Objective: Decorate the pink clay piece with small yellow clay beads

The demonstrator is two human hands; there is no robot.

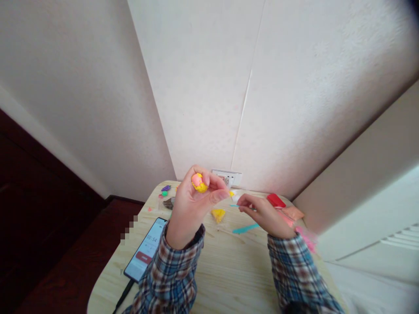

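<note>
The person's left hand (pixel 188 207) is raised at the centre of the frame, its grip curled around a pink-and-yellow lump (pixel 198 182), which sits among the bent fingers. The thumb and a fingertip come together toward the right, with a small yellow bit (pixel 231 194) just beside them; whether they pinch it cannot be told. The right hand (pixel 266 214), right of centre and lower, has its grip closed on a thin teal stick (pixel 234 205), whose end points left toward the other hand's fingertips.

Below and between the hands, a yellow piece (pixel 218 215) lies on the pale wooden worktop (pixel 235 270), and a flat teal strip (pixel 245 229) lies to its lower right, near the right hand. Beyond that hand are a red packet (pixel 276 200) and an orange packet (pixel 293 213). Left of the left hand lie a purple piece (pixel 166 188) and a green piece (pixel 164 193). At lower left, a phone (pixel 144 250) showing 00:54 is partly covered by the left sleeve (pixel 176 274), a dark cable (pixel 124 295) at its lower end.
</note>
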